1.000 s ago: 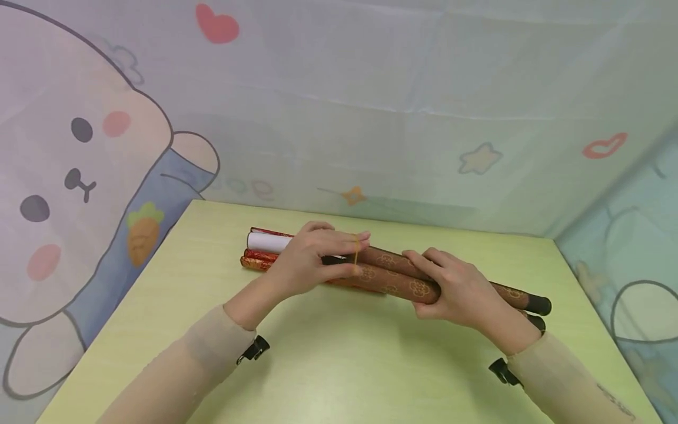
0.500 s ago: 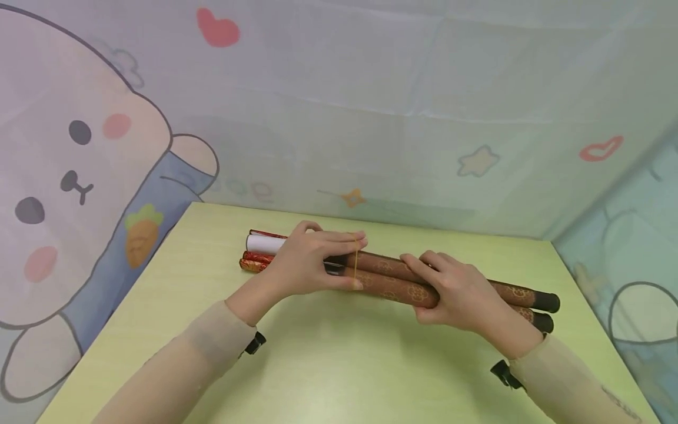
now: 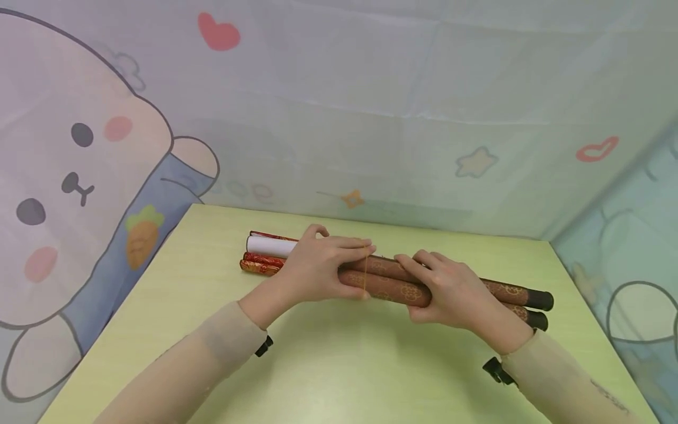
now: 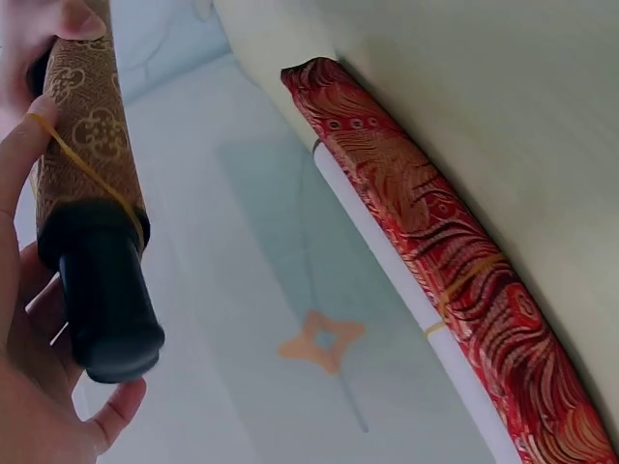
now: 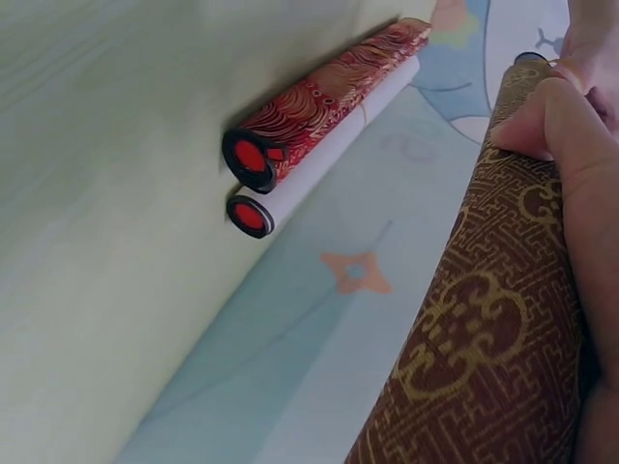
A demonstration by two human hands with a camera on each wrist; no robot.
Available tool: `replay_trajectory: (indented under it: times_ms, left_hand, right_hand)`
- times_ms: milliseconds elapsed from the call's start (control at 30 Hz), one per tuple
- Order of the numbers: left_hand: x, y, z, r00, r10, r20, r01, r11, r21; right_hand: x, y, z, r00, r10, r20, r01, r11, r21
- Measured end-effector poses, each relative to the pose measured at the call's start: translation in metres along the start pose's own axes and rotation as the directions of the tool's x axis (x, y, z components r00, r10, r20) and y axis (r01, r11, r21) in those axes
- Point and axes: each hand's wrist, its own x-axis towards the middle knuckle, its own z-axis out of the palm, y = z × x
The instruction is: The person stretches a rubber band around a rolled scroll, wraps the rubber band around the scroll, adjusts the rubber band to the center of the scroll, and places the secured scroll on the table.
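Note:
Two brown scrolls with gold flower patterns lie side by side, black knobs at their right ends. My right hand grips them near the middle, thumb on the near side and fingers over the top. At their left part, my left hand spreads a thin yellow rubber band between fingers and thumb. In the left wrist view the rubber band runs slantwise across the brown scroll, just above its black knob. The left palm covers the scrolls' left ends in the head view.
Behind the left hand, a red patterned scroll and a white roll lie on the pale yellow table. A rubber band circles them in the left wrist view. A printed cloth backdrop stands along the table's far edge.
My left hand has slid right along the brown scrolls, carrying the rubber band with it. Its thumb has come down to their near side. The right hand keeps its grip, shifting slightly left.

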Motion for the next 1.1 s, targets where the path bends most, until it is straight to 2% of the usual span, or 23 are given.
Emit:
replay_trajectory:
  times_ms: [367, 600, 700, 900, 1100]
  left_hand:
    - [0.013, 0.011, 0.001, 0.997, -0.011, 0.081, 0.011, 1.0, 0.001]
    - [0.009, 0.006, -0.005, 0.99, -0.043, 0.133, 0.044, 0.999, -0.008]
    - [0.006, 0.002, -0.006, 0.993, -0.03, 0.112, 0.03, 1.0, 0.002]
    - [0.002, -0.003, -0.007, 0.999, 0.042, 0.021, -0.043, 0.998, 0.039]
    - [0.0, -0.007, -0.011, 0.998, 0.058, -0.011, -0.057, 0.996, 0.064]
  right_hand:
    - [0.003, 0.002, -0.001, 0.999, 0.02, 0.035, -0.021, 0.999, 0.036]
    - [0.009, -0.001, 0.003, 0.993, 0.059, 0.103, -0.069, 0.993, 0.092]
    - [0.012, -0.005, 0.003, 0.986, 0.076, 0.147, -0.087, 0.994, 0.071]
    - [0.012, -0.011, 0.001, 0.97, 0.08, 0.228, -0.077, 0.997, -0.019]
    - [0.003, -0.005, -0.002, 0.97, 0.111, 0.214, -0.099, 0.993, -0.067]
